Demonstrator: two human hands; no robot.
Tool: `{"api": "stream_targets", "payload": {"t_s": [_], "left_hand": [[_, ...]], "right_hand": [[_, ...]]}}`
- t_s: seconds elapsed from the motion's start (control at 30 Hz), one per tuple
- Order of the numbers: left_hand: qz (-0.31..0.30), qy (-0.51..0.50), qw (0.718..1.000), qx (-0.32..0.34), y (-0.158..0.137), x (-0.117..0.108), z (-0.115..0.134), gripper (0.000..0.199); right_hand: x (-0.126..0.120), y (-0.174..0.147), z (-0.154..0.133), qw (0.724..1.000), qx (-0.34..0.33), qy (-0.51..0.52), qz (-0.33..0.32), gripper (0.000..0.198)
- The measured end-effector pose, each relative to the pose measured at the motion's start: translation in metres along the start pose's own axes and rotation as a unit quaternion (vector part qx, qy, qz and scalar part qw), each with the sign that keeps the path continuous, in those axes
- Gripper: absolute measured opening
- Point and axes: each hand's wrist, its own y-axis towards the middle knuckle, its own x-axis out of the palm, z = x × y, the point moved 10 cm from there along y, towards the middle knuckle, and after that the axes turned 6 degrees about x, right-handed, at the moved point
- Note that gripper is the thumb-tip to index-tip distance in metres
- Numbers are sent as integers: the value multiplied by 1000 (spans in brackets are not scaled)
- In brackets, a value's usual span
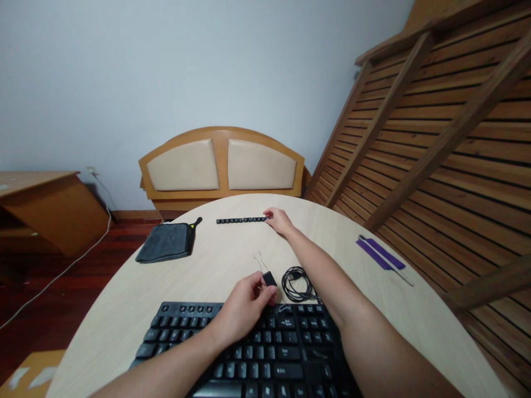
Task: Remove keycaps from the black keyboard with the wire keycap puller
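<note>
Head view, looking down on a round, pale wooden surface point(224, 260). A black keyboard point(286, 338) lies along the near edge, partly hidden under both forearms. Just above its top edge, the left hand point(244, 304) holds a key puller point(269, 278), its black handle pinched between thumb and fingers, wire loops pointing toward the far edge.

The right hand point(279, 222) reaches to near the far edge, where small black keys point(240, 220) stand in a straight row. Its fingers, curled close together, are at the row's right end; whether they grip the last key cannot be told. The other keys stretch leftward from the fingertips.

A coiled black cable point(297, 286) lies between the keyboard and the right forearm. Near the left edge is a dark gray pouch point(164, 243); near the right edge, purple tools point(375, 253).
</note>
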Motion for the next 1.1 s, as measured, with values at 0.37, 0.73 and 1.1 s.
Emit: {"api": "stream_targets", "payload": {"t_s": [0.37, 0.73, 1.1], "left_hand": [[3, -6, 1000, -5, 0, 0, 4, 22], [3, -3, 1000, 0, -1, 0, 5, 23], [7, -6, 1000, -2, 1, -1, 2, 24]], "right_hand": [[-1, -2, -5, 1000, -2, -7, -5, 29], [1, 0, -4, 1000, -2, -4, -6, 28], [1, -3, -6, 1000, 8, 2, -16, 28]]}}
